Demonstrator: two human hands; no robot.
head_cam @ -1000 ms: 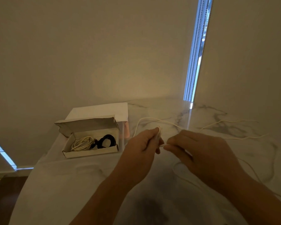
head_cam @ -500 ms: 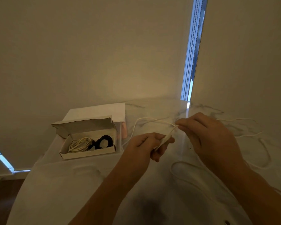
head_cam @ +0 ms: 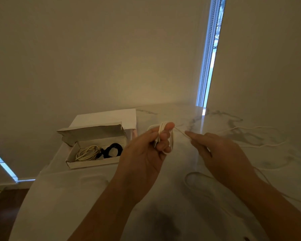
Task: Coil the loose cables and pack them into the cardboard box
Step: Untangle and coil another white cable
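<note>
My left hand (head_cam: 146, 150) grips a few loops of a white cable (head_cam: 171, 141) wound over its fingers, with the plug end sticking out below. My right hand (head_cam: 217, 153) pinches the same cable just right of the loops, and the cable's loose length (head_cam: 261, 145) trails off over the marble table to the right. An open cardboard box (head_cam: 94, 163) lies on the table to the left. Inside it sit a coiled white cable (head_cam: 87, 153) and a coiled black cable (head_cam: 112, 150).
The marble table (head_cam: 76, 197) stands against a plain wall, and its left edge curves down towards a dark floor. A white sheet or lid (head_cam: 109, 117) lies behind the box. More slack white cable (head_cam: 195, 176) loops on the table under my right forearm.
My left hand has turned upward and now carries another loop of white cable over its fingers. My right hand has moved down and right along the cable.
</note>
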